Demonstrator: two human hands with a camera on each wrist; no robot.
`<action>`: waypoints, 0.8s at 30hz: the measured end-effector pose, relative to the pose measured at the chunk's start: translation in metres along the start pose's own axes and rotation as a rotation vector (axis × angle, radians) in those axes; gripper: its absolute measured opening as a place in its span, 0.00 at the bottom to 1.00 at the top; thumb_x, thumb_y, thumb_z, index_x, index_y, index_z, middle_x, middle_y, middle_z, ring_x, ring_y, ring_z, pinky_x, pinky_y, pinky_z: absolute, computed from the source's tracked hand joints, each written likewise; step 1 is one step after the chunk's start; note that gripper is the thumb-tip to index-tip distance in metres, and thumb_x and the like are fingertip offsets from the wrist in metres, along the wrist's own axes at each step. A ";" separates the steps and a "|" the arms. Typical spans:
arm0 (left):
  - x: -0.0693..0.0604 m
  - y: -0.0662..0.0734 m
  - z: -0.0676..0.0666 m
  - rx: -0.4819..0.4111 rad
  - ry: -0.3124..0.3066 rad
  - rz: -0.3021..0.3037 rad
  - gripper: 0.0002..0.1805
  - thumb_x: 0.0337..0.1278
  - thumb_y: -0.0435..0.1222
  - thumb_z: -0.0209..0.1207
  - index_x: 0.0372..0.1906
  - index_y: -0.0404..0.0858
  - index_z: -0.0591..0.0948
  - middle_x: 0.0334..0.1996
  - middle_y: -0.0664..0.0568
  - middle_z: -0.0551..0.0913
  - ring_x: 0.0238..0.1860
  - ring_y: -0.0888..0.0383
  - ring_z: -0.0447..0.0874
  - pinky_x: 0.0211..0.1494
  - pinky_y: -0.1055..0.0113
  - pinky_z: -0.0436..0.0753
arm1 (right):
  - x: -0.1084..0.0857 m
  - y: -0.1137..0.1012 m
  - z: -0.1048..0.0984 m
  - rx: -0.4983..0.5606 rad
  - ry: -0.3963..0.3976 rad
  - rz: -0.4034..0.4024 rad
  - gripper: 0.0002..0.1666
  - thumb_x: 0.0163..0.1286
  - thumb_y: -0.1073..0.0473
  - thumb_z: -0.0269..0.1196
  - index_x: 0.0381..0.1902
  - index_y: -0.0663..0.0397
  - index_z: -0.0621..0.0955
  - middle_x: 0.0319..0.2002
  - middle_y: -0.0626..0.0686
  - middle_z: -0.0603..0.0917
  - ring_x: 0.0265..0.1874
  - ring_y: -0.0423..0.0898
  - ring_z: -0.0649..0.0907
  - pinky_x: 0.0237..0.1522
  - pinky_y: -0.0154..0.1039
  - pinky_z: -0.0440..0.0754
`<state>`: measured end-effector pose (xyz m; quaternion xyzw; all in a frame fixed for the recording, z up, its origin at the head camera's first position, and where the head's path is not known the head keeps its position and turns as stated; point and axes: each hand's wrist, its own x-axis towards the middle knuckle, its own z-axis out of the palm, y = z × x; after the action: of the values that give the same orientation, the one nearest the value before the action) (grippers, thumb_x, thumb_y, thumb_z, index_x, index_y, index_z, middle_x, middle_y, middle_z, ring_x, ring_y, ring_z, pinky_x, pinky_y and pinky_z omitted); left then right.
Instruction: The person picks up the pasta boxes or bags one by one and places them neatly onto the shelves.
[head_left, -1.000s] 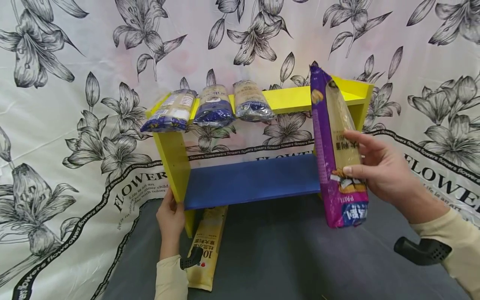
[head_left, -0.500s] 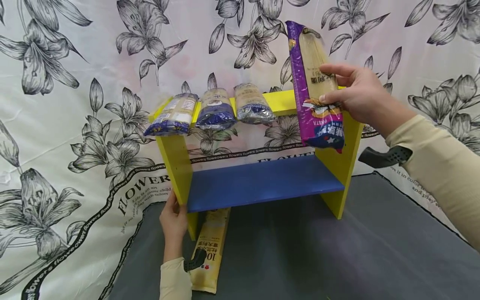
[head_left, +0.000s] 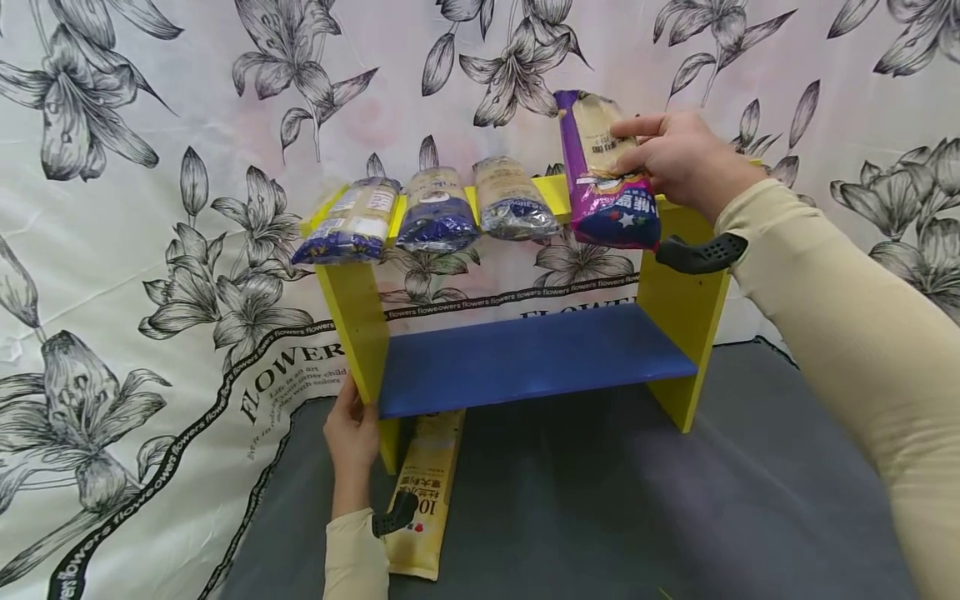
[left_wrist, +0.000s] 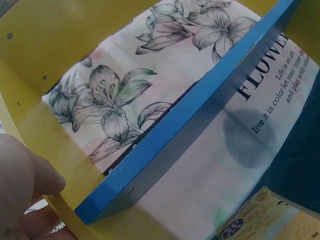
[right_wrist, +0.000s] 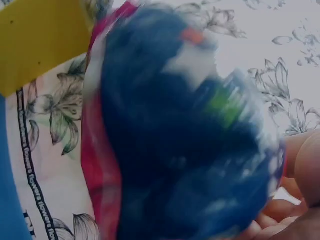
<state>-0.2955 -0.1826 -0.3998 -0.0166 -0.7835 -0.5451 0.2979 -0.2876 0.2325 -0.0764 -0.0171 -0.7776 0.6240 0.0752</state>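
My right hand [head_left: 686, 158] grips a purple and pink bag of pasta [head_left: 596, 154] by its right side, at the right part of the shelf's yellow top board [head_left: 555, 196]. The bag leans back with its blue bottom end toward me; whether it touches the board I cannot tell. That blue end, with a white star, fills the right wrist view, blurred. Low on the left, my left hand [head_left: 352, 429] holds the edge of the yellow side panel [head_left: 351, 333]; in the left wrist view its thumb [left_wrist: 32, 170] lies on the panel.
Three blue-and-clear bags lie on the top board: a left bag [head_left: 352, 221], a middle bag [head_left: 437, 212] and a right bag [head_left: 513, 200]. Below runs a blue shelf board [head_left: 525, 358]. A yellow pasta packet [head_left: 427, 500] lies on the dark table [head_left: 570, 500]. Behind hangs a flowered cloth [head_left: 225, 100].
The right hand has carried the purple pasta bag up and left, then down toward the top board, tilting it back. The left hand has stayed on the side panel.
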 end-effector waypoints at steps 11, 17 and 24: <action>-0.002 -0.002 0.002 -0.026 -0.008 -0.005 0.33 0.67 0.25 0.53 0.76 0.42 0.69 0.69 0.39 0.77 0.62 0.37 0.82 0.58 0.40 0.84 | 0.013 0.000 -0.012 -0.054 -0.158 0.220 0.43 0.74 0.53 0.62 0.82 0.38 0.59 0.72 0.52 0.64 0.32 0.40 0.86 0.36 0.32 0.88; -0.004 -0.002 0.004 -0.030 0.009 0.002 0.33 0.66 0.24 0.52 0.75 0.42 0.70 0.67 0.38 0.78 0.61 0.36 0.83 0.56 0.39 0.84 | 0.005 0.000 -0.017 -0.237 -0.187 0.136 0.45 0.76 0.47 0.59 0.84 0.39 0.52 0.68 0.54 0.68 0.51 0.44 0.82 0.42 0.31 0.88; -0.001 -0.001 0.001 -0.007 -0.001 0.004 0.33 0.66 0.24 0.51 0.76 0.42 0.69 0.67 0.37 0.78 0.60 0.35 0.84 0.56 0.38 0.84 | -0.024 0.005 -0.028 -0.431 -0.222 0.005 0.46 0.77 0.39 0.54 0.84 0.40 0.49 0.71 0.55 0.66 0.50 0.45 0.80 0.41 0.31 0.86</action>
<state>-0.2950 -0.1822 -0.4016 -0.0194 -0.7817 -0.5472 0.2985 -0.2602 0.2580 -0.0781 0.0337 -0.8962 0.4419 -0.0176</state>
